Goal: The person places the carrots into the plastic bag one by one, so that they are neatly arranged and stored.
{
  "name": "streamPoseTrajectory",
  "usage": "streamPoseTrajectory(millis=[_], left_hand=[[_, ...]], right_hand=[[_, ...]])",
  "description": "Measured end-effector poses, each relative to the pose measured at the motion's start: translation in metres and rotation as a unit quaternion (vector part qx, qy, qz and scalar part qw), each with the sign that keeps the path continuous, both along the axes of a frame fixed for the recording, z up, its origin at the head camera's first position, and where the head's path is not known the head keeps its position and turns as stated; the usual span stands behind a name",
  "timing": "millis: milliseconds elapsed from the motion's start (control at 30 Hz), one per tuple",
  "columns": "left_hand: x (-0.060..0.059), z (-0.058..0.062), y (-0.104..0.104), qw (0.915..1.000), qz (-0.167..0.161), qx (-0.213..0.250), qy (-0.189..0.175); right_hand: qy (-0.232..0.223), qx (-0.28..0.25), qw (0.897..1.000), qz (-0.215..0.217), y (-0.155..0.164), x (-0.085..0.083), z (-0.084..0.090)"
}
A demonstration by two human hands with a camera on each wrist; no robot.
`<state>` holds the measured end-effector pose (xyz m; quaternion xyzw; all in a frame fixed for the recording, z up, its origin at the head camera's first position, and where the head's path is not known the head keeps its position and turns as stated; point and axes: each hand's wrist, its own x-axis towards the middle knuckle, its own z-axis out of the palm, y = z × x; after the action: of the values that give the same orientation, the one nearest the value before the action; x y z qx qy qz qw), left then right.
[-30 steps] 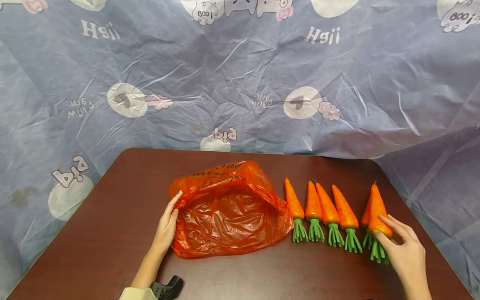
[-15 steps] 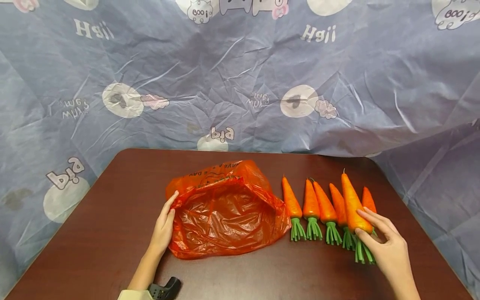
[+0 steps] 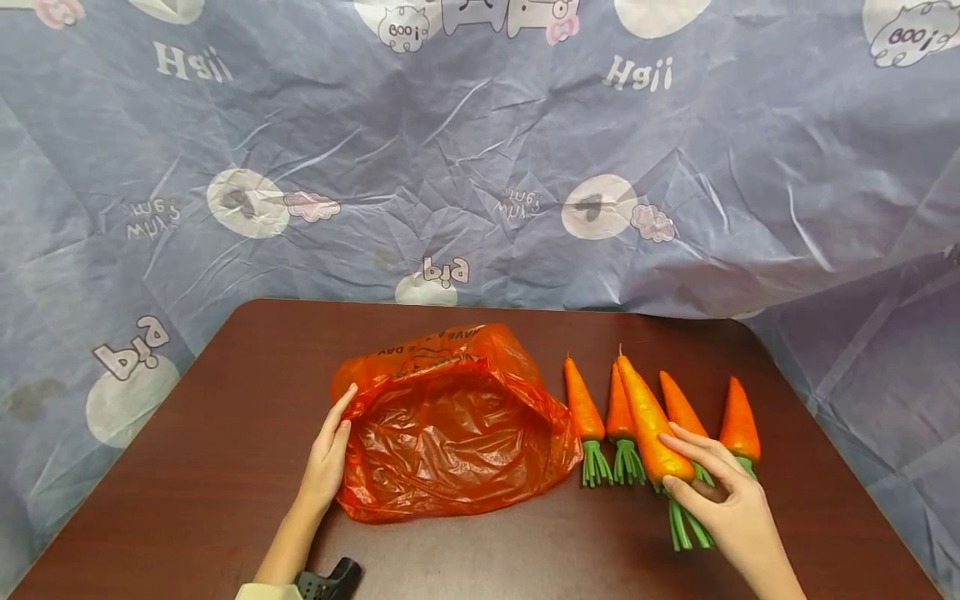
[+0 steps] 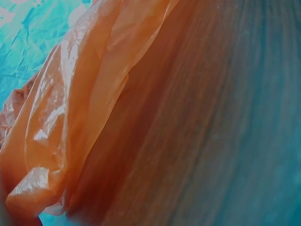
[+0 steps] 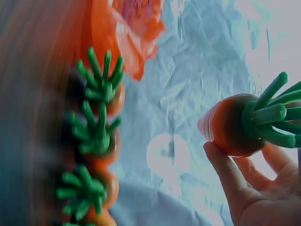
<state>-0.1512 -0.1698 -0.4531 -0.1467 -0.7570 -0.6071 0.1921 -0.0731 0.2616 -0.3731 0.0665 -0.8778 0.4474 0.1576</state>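
In the right wrist view the three carrots on the table (image 5: 96, 136) are blurred. The held carrot (image 5: 230, 125) is cut off by the right edge. The right hand (image 3: 731, 508) hides part of its green stalks.

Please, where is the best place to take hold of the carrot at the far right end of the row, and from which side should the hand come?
Probably at the thick orange end of the far-right carrot, just above its green stems, which point toward the person. That is its widest part, so fingers can pinch it firmly. Come from the near right, where the table is bare; on its left, the right hand holds another carrot close by.
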Motion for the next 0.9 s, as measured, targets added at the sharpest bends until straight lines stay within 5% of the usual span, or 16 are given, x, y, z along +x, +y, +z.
streamPoseTrajectory(millis=[233,500,767,900], left_hand=[[-0.007,-0.013,-0.005,0.9994,-0.002,0.001,-0.034],[-0.006,-0.016,-0.007,0.9999,-0.003,-0.001,-0.015],[0.003,0.003,0.001,0.9991,0.029,-0.031,0.008],[0.006,0.007,0.003,0.9986,0.03,-0.031,-0.029]], right_hand=[[-0.027,0.0,0.999,0.036,-0.022,0.01,-0.001],[0.0,-0.044,0.991,0.124,-0.038,0.013,-0.006],[-0.011,-0.05,0.983,0.175,-0.053,0.015,-0.008],[-0.008,-0.045,0.979,0.199,-0.059,0.015,-0.009]])
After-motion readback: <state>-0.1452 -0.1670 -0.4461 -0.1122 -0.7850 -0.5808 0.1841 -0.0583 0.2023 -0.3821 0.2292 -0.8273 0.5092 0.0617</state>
